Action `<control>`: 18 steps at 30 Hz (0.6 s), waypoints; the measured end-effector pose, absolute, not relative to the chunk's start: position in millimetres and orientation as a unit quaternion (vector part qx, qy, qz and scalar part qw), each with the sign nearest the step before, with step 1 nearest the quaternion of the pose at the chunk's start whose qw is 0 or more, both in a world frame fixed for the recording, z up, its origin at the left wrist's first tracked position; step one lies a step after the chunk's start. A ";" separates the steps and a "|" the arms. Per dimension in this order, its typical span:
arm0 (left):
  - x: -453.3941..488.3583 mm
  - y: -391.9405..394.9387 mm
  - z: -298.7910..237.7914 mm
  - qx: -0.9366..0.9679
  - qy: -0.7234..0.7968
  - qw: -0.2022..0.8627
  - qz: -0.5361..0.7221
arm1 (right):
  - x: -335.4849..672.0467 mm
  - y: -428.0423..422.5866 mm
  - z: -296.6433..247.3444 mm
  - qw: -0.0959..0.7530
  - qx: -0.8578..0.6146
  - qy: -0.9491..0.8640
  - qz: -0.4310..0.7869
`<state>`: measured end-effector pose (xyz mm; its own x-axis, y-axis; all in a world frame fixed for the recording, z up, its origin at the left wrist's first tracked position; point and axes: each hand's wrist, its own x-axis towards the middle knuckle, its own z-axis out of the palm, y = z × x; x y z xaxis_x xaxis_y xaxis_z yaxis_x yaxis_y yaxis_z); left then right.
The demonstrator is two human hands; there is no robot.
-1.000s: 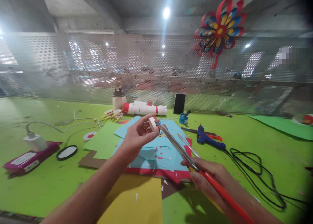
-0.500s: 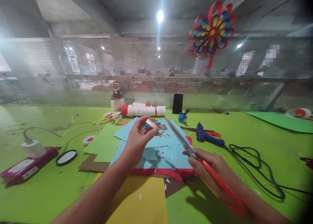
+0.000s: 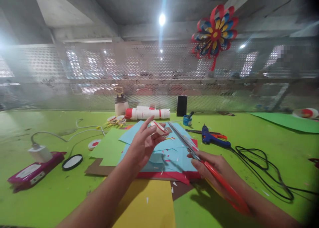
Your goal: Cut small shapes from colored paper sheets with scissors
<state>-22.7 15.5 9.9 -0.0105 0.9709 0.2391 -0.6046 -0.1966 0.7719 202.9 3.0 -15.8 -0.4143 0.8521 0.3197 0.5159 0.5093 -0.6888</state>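
Over the paper stack, my left hand (image 3: 141, 148) is closed on a small white paper ring (image 3: 159, 128) with a red edge, held by the fingertips. Its far side is partly hidden by the fingers. My right hand (image 3: 211, 165) grips a pair of scissors (image 3: 179, 137) with long metal blades and red-orange handles. The blades point up and away, close together, just right of the paper ring and apart from it. Beneath both hands lie light blue paper sheets (image 3: 149, 166) scattered with tiny red and white scraps.
A blue glue gun (image 3: 213, 139) with a coiled black cable (image 3: 264, 175) lies at right. At left are a purple power strip (image 3: 37, 171) and a round black-rimmed disc (image 3: 72, 162). Behind stand a white paper roll (image 3: 149, 114), a spray bottle (image 3: 121, 105) and a blue jar (image 3: 187, 120).
My left hand has turned and shifted its fingers around the paper ring, which now shows its side more. The scissors stay nearly still. The whole view has shifted slightly.
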 end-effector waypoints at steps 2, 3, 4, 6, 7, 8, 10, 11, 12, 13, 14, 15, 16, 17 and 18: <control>-25.5 16.8 10.9 0.378 0.225 0.612 0.657 | 203.1 2.4 -15.1 0.339 -0.427 -0.801 0.247; -27.0 17.8 11.2 0.373 0.219 0.623 0.651 | 203.2 2.2 -14.5 0.345 -0.427 -0.800 0.243; -28.5 18.7 11.3 0.367 0.213 0.633 0.647 | 203.3 2.1 -14.0 0.352 -0.426 -0.799 0.239; -31.4 20.2 11.7 0.353 0.208 0.649 0.641 | 203.1 2.2 -13.4 0.363 -0.422 -0.797 0.232; -32.7 20.6 12.0 0.346 0.207 0.656 0.638 | 202.8 2.5 -13.5 0.366 -0.422 -0.797 0.232; -33.8 20.8 12.5 0.342 0.207 0.663 0.634 | 202.4 2.8 -13.9 0.365 -0.423 -0.795 0.235; -35.4 20.8 13.4 0.338 0.208 0.674 0.624 | 201.4 3.8 -15.6 0.359 -0.427 -0.793 0.246; -35.9 20.7 13.6 0.339 0.207 0.677 0.620 | 200.8 4.3 -16.6 0.356 -0.427 -0.792 0.253; -36.1 20.7 13.6 0.342 0.205 0.678 0.617 | 200.3 4.8 -17.6 0.356 -0.426 -0.790 0.260; -36.0 20.7 13.3 0.347 0.202 0.679 0.614 | 199.9 5.2 -18.4 0.359 -0.425 -0.788 0.265; -35.7 20.9 12.8 0.353 0.199 0.681 0.610 | 199.5 5.5 -19.0 0.364 -0.424 -0.784 0.269; -35.4 21.1 12.0 0.357 0.195 0.684 0.605 | 199.2 5.7 -19.3 0.370 -0.424 -0.780 0.272; -34.9 21.3 11.1 0.361 0.193 0.688 0.599 | 199.1 5.9 -19.2 0.376 -0.425 -0.777 0.274; -34.3 21.6 10.2 0.363 0.191 0.692 0.595 | 199.0 6.0 -18.9 0.380 -0.426 -0.774 0.275; -33.8 21.8 9.5 0.364 0.190 0.695 0.591 | 198.9 6.0 -18.3 0.381 -0.427 -0.773 0.274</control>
